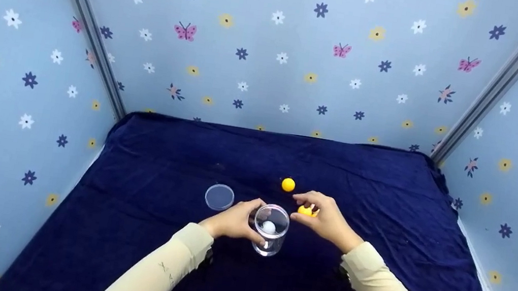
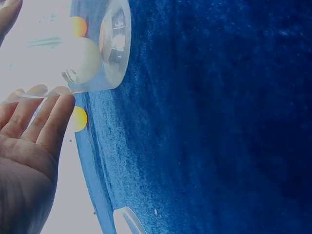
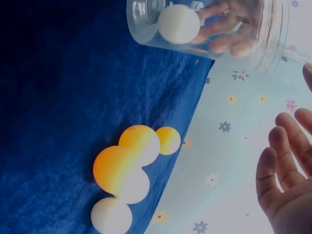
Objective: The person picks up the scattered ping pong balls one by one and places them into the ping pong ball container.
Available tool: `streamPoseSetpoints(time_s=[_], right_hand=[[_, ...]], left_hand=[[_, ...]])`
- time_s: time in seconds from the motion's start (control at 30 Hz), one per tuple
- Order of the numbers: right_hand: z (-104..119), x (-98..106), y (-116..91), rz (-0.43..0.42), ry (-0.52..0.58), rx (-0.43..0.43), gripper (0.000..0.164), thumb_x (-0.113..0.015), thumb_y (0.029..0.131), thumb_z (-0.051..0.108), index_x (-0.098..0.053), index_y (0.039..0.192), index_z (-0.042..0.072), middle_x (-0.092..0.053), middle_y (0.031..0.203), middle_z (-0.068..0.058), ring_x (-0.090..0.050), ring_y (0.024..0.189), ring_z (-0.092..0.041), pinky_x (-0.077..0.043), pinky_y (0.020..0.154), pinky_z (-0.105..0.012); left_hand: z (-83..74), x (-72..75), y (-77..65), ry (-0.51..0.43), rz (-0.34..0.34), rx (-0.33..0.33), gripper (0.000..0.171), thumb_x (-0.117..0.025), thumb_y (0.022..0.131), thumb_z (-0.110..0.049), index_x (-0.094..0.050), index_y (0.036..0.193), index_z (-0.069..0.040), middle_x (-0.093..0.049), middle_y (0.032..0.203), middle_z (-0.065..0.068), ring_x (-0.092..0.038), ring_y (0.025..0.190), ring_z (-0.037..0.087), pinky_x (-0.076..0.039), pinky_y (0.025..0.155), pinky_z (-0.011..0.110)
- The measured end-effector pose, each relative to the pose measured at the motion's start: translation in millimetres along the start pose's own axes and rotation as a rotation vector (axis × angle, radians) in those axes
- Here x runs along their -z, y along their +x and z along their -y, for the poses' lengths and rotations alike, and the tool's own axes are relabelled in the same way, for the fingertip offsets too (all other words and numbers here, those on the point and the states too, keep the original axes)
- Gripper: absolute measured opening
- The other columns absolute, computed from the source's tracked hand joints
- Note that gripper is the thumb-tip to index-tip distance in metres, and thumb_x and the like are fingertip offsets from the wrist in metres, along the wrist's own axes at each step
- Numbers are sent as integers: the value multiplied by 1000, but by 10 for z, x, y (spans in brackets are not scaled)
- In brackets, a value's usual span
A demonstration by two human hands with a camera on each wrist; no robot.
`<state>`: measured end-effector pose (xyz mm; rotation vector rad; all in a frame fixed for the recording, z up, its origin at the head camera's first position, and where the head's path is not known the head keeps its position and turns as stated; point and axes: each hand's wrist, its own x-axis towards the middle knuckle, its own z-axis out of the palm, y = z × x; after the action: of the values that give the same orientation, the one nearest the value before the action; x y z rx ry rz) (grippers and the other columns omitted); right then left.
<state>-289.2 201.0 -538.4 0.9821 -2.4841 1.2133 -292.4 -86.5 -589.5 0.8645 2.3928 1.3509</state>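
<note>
My left hand [image 1: 235, 220] grips a clear plastic jar [image 1: 273, 244] round its side, its mouth upward with no lid on. One white ball [image 3: 179, 24] lies inside at the bottom of the jar. To the right, my right hand [image 1: 329, 222] hovers with fingers relaxed and apart, beside the jar's rim. Below it in the head view an orange ball [image 1: 304, 211] shows between thumb and fingers. The right wrist view has that hand [image 3: 292, 180] well apart from the balls, holding nothing. Another orange ball [image 1: 288, 185] lies just beyond the fingertips.
A round clear lid [image 1: 219, 197] lies on the dark blue cloth [image 1: 145, 252] left of the jar. In the right wrist view, orange balls [image 3: 109, 168] and white balls [image 3: 111, 216] cluster on the cloth. Flower-patterned walls [image 1: 274, 40] stand at the back and sides.
</note>
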Motion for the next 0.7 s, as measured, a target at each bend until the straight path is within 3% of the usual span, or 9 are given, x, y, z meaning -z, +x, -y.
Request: streamPoseSetpoints(time_s=[0.1, 0.3, 0.53, 0.7], right_hand=[[-22, 17, -14, -26, 2, -1, 40, -94, 83, 9, -79, 119, 0, -78, 100, -11, -67, 85, -16, -60, 72, -34], [-56, 71, -36, -57, -11, -32, 42, -94, 82, 8, -79, 120, -1, -79, 103, -12, -69, 87, -36, -60, 75, -39], [-109, 135, -72, -61, -57, -75, 43, -94, 84, 11, -79, 122, -1, -80, 112, -14, -68, 92, -28, -61, 77, -46], [-149, 186, -104, -69, -82, -78, 42, -93, 84, 9, -78, 122, -3, -80, 111, -15, -69, 94, -33, -63, 79, -51]], left_hand=[[8, -7, -5, -27, 5, -8, 74, -102, 72, -18, -62, 132, -1, -78, 125, 13, -75, 114, 29, -57, 102, 34], [9, 7, -1, -73, 20, -17, 73, -102, 73, -15, -60, 131, 1, -77, 126, 17, -76, 115, 31, -61, 100, 33], [4, 5, -6, -65, 17, -10, 71, -102, 73, -15, -61, 130, -2, -77, 127, 13, -76, 117, 29, -61, 104, 39], [1, -5, -16, -62, 11, -7, 74, -101, 73, -16, -62, 134, -2, -75, 133, 13, -74, 122, 30, -60, 107, 38]])
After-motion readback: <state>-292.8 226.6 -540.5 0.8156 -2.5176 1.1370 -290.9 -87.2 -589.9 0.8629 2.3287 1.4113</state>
